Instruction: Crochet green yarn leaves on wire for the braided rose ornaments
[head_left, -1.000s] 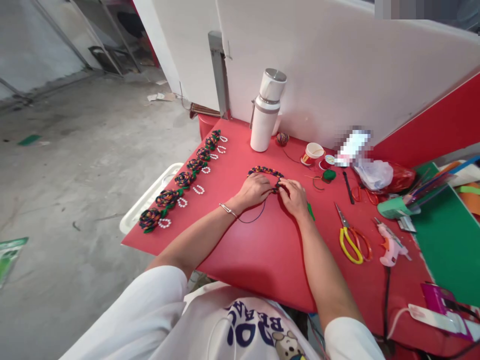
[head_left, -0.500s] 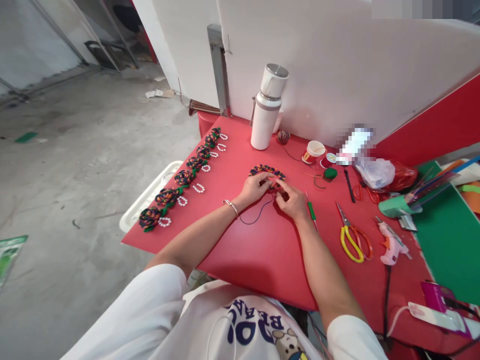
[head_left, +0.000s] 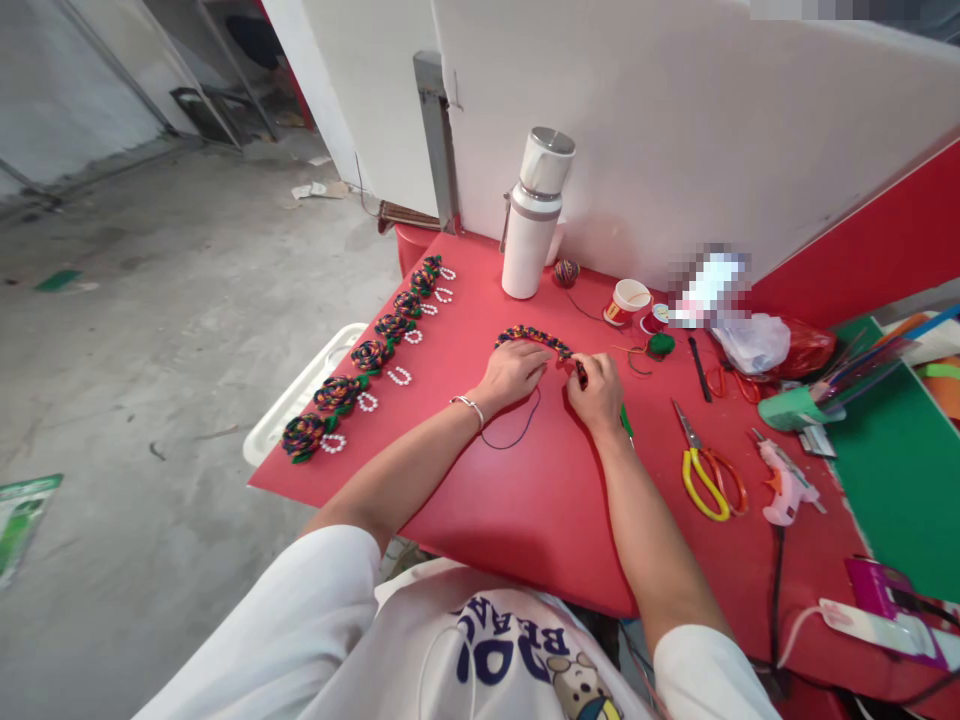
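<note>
A curved strip of multicoloured knitted yarn (head_left: 534, 334) lies on the red tabletop (head_left: 480, 500), arching just beyond my two hands. My left hand (head_left: 516, 372) rests over its left part, fingers bent together and covering what lies beneath. With thumb and fingers pinched, my right hand (head_left: 597, 390) grips the strip's right end. A thin dark yarn tail (head_left: 517, 440) loops on the table below my left fingertips. Partly behind my right hand lies a green-handled hook (head_left: 626, 424).
Yarn roses (head_left: 304, 434) with white bead loops (head_left: 334, 443) line the left edge. A white flask (head_left: 531, 230), yarn ball (head_left: 566, 272) and paper cup (head_left: 627, 300) stand at the back. Yellow-and-red-handled scissors (head_left: 703, 475) and a pink glue gun (head_left: 787, 490) lie right.
My hands were close together at the strip; now they are apart. My right hand has moved right with the strip's end, and the arch has stretched wider.
</note>
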